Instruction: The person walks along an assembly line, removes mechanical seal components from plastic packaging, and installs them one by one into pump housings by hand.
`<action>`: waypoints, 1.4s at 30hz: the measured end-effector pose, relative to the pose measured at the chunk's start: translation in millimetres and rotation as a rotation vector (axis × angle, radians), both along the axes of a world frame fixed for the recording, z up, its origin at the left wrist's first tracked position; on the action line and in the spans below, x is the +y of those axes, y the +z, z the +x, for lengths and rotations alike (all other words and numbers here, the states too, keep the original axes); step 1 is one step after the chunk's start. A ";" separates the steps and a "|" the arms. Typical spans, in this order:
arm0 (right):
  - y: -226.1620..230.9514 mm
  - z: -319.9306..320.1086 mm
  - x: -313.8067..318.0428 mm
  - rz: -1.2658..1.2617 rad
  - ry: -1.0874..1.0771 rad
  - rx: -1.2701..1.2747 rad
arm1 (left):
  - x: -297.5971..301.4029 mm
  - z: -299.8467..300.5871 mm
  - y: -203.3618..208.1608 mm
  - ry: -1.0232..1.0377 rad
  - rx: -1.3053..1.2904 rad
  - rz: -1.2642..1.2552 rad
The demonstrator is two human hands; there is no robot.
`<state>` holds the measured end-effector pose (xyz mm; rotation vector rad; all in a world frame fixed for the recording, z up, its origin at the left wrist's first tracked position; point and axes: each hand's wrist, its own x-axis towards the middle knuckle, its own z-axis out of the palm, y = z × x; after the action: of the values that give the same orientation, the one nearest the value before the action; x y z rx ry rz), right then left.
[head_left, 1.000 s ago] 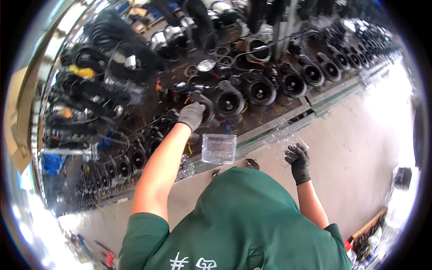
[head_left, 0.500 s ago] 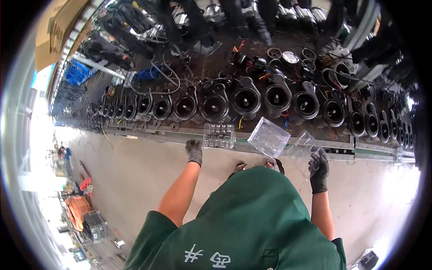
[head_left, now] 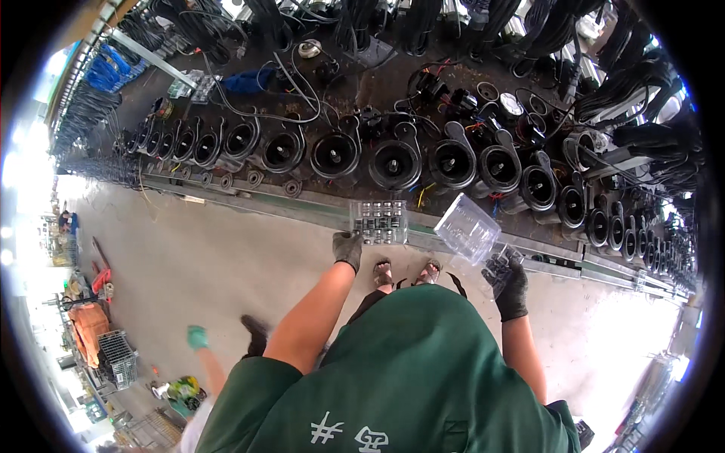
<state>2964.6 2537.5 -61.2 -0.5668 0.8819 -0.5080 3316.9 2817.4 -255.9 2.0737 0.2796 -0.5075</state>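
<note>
My left hand, in a dark grey glove, is closed at the near left corner of a clear plastic tray holding rows of small metal parts. That tray juts out past the bench's front edge. To its right, an empty clear plastic tray sits tilted at the edge. My right hand, also gloved, is closed on another thin clear plastic tray, which overlaps the near corner of the middle one. Its outline is hard to make out against the floor. The undersides of both hands' fingers are hidden.
Along the dark bench stands a row of black round motor housings with central shafts. Behind them lie loose wires, metal rings and hanging bundles of black cable. A co-worker's green-gloved hand shows at lower left, near wire crates.
My left hand has come onto the filled tray's corner. My right hand has brought its clear tray left, against the middle one. The view has shifted, and a co-worker has appeared at lower left.
</note>
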 end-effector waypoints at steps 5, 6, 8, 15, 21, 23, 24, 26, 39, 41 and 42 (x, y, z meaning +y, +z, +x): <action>-14.7 -4.8 23.4 0.047 -0.021 0.050 | -4.5 -15.1 33.9 0.197 0.483 -0.491; -13.7 0.3 26.4 0.051 -0.005 0.060 | 2.3 -11.8 34.7 0.114 0.537 -0.605; -11.0 8.9 33.2 0.049 0.007 0.071 | 11.8 -10.9 36.1 0.109 0.602 -0.738; -20.1 30.9 41.7 0.030 0.123 0.114 | 25.0 -4.4 79.8 -0.197 0.632 -0.809; -24.1 66.1 51.8 0.105 0.209 0.170 | 34.4 1.4 106.2 -0.422 0.594 -0.890; -32.1 72.5 54.3 0.171 0.271 0.078 | 32.1 5.0 120.7 -0.543 0.502 -0.862; -34.0 78.9 56.9 0.182 0.279 0.097 | 30.7 8.7 131.3 -0.481 0.614 -0.977; -60.1 87.2 60.2 0.239 0.265 0.054 | 21.5 11.1 150.7 -0.435 0.736 -1.088; -66.9 182.5 67.5 -1.227 0.989 0.141 | -12.7 -13.1 244.3 -0.651 0.586 -0.751; -66.1 178.1 69.6 -0.680 0.770 -0.108 | -11.0 -10.6 248.4 -0.662 0.511 -0.719; -65.3 175.2 70.4 -0.410 0.653 -0.224 | -8.7 -7.3 247.5 -0.672 0.444 -0.660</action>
<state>3139.8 2607.9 -126.5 -1.0989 0.3370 -0.1434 3309.6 2808.7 -8.4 1.3484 -0.3210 -1.2767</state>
